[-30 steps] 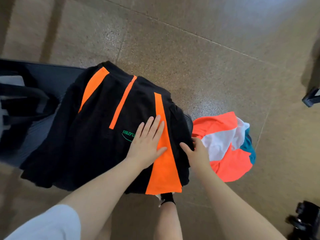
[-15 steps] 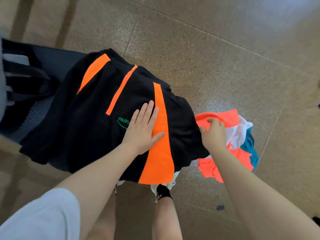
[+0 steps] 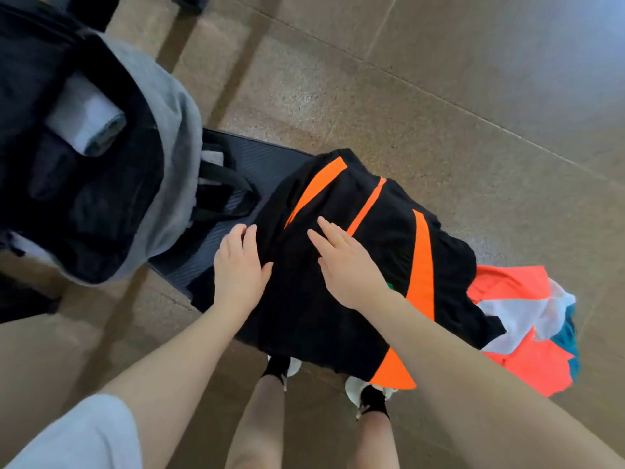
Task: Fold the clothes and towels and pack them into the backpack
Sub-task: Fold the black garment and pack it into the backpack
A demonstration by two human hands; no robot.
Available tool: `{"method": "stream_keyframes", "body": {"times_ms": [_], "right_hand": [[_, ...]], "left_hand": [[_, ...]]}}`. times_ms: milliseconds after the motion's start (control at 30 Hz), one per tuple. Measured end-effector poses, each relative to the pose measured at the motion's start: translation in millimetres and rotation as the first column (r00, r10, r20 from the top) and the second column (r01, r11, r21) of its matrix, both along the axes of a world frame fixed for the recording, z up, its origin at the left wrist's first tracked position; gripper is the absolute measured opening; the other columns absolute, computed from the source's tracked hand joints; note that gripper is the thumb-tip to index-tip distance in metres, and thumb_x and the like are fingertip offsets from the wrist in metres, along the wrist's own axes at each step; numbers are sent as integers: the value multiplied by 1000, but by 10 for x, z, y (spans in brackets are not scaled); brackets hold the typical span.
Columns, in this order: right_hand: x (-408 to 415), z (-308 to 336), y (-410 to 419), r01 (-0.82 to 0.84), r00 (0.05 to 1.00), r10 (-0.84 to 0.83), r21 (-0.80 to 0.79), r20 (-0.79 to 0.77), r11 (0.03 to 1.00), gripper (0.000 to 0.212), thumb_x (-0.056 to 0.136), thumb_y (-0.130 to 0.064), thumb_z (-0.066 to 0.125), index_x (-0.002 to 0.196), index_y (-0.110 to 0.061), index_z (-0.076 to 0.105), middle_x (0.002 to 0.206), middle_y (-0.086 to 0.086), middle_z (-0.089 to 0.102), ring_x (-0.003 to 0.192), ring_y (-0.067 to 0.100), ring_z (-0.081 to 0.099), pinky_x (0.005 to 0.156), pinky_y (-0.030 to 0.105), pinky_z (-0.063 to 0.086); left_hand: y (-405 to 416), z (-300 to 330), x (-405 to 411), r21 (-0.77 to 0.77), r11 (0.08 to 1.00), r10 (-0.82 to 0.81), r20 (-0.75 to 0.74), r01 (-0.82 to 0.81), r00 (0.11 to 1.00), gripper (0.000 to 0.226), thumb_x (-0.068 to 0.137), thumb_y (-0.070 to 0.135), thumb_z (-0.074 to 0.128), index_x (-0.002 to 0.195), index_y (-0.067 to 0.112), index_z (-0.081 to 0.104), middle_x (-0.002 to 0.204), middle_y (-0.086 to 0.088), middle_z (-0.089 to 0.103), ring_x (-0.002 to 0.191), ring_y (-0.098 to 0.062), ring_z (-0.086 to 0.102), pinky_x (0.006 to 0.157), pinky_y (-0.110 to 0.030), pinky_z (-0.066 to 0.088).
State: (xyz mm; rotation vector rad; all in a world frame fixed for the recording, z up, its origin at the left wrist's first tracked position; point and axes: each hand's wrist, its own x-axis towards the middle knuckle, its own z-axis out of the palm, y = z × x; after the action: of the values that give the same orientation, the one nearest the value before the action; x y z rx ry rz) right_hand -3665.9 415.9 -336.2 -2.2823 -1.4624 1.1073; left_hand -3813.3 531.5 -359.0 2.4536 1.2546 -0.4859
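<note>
Both hands (image 3: 240,265) (image 3: 348,265) flat on black-and-orange garment (image 3: 389,252) beside backpack (image 3: 169,157)

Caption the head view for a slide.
Both hands, left and right, press flat on a black-and-orange garment beside an open backpack.

Both hands (image 3: 291,265) flat on black garment (image 3: 382,252)

Soft, even light fills the room, with a pale glare on the floor (image 3: 575,45) far right. Edges bend outward, slightly blurred throughout.
</note>
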Motion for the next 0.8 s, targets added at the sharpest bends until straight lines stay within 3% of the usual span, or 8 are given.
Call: {"method": "stream_keyframes", "body": {"times_ms": [133, 267, 333, 467, 567, 700, 800], "right_hand": [[-226, -158, 309, -103, 994, 106, -167, 7, 981, 54, 100, -22, 34, 150, -19, 13, 159, 4, -1, 145, 25, 6, 116, 38, 13], [-320, -211, 384, -56, 993, 81, -266, 84, 962, 58, 99, -32, 37, 150, -20, 12, 159, -1, -6, 146, 22, 2, 115, 42, 18], [-330, -184, 409, -45, 992, 76, -283, 101, 958, 57, 99, -34, 36, 149, -21, 12, 159, -1, -5, 146, 21, 3, 112, 40, 24], [-297, -126, 475, -55, 990, 95, -335, 103, 941, 56, 99, -34, 37, 149, -23, 15, 159, -2, -3, 146, 20, 5, 111, 40, 27], [-288, -90, 544, -36, 996, 65, -379, 63, 924, 54, 99, -32, 37, 149, -21, 17, 159, -2, -2, 146, 20, 5, 112, 41, 28], [-277, -74, 656, 31, 999, -40, -419, -13, 907, 55, 100, -29, 36, 149, -17, 14, 159, 0, 1, 146, 22, 4, 115, 40, 24], [-278, -65, 690, 47, 995, -82, -452, -58, 891, 58, 100, -27, 36, 150, -15, 9, 159, 1, -2, 146, 23, 2, 117, 38, 17]], "left_hand": [[316, -30, -246, -47, 998, 32, -82, -36, 996, 42, 83, 9, 59, 124, 2, 51, 126, -14, 44, 110, -34, 45, 88, -43, 40], [619, 39, -285, -107, 987, 110, -68, -117, 992, 20, 93, 11, 41, 106, 3, 53, 113, -12, 53, 96, -33, 53, 68, -38, 41], [793, 129, -260, -63, 997, 40, -80, -45, 996, 21, 95, 9, 35, 110, 6, 50, 103, -16, 61, 90, -37, 57, 62, -37, 37], [1061, 316, -252, -21, 1000, 16, -72, -18, 997, 32, 97, 8, 28, 125, 13, 43, 104, -19, 63, 91, -40, 60, 66, -39, 41], [1084, 445, -218, -35, 998, -46, -63, 43, 997, 28, 100, 28, 35, 119, 11, 46, 100, -19, 64, 89, -39, 60, 64, -38, 40], [1126, 635, -189, -230, 973, -4, -126, -25, 992, 56, 77, 67, 54, 98, 15, 54, 89, -4, 61, 85, -26, 60, 62, -31, 41], [1190, 677, -211, -391, 915, 3, -231, -96, 973, 48, 73, 58, 64, 84, 11, 59, 82, -3, 61, 78, -21, 60, 63, -31, 48]]}}
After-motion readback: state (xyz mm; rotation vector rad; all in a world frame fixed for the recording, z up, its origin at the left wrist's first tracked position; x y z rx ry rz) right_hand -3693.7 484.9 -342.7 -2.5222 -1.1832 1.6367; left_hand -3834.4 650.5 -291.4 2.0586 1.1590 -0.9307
